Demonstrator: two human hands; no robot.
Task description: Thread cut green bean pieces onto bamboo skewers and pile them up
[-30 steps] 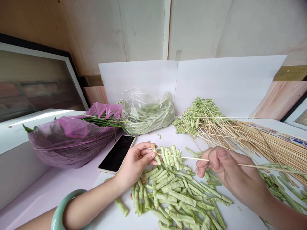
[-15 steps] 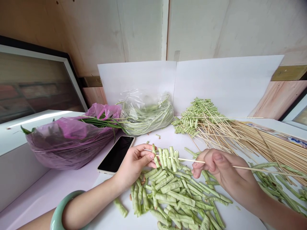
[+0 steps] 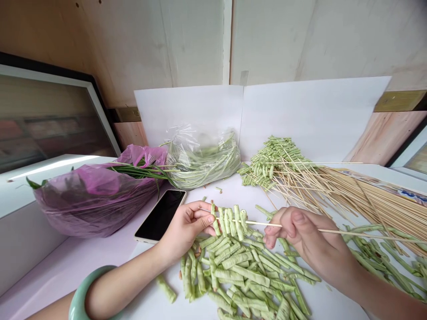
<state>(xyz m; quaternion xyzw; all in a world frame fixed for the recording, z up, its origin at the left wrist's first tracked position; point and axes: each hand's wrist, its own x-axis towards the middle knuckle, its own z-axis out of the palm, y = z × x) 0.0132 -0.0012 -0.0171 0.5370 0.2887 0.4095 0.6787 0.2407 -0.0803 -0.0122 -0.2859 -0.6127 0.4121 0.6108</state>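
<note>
Several short green bean pieces (image 3: 231, 221) are threaded side by side on a thin wooden skewer (image 3: 340, 231). At the skewer's left end my left hand (image 3: 187, 223) pinches one bean piece (image 3: 215, 218) between thumb and fingers. My right hand (image 3: 307, 235) is closed round the skewer, to the right of the threaded pieces. Beneath both hands lies a loose pile of cut bean pieces (image 3: 240, 271). A green bangle circles my left wrist.
A black-screened phone (image 3: 160, 215) lies left of the pile, beside a purple bag (image 3: 96, 200) of greens. Behind are a clear bag of long beans (image 3: 203, 160), filled skewers (image 3: 278, 158) and bare skewers (image 3: 370, 191). Long beans (image 3: 383, 258) lie at right.
The whole view has shifted slightly. Both hands keep their grip, and the bean pieces on the skewer look the same.
</note>
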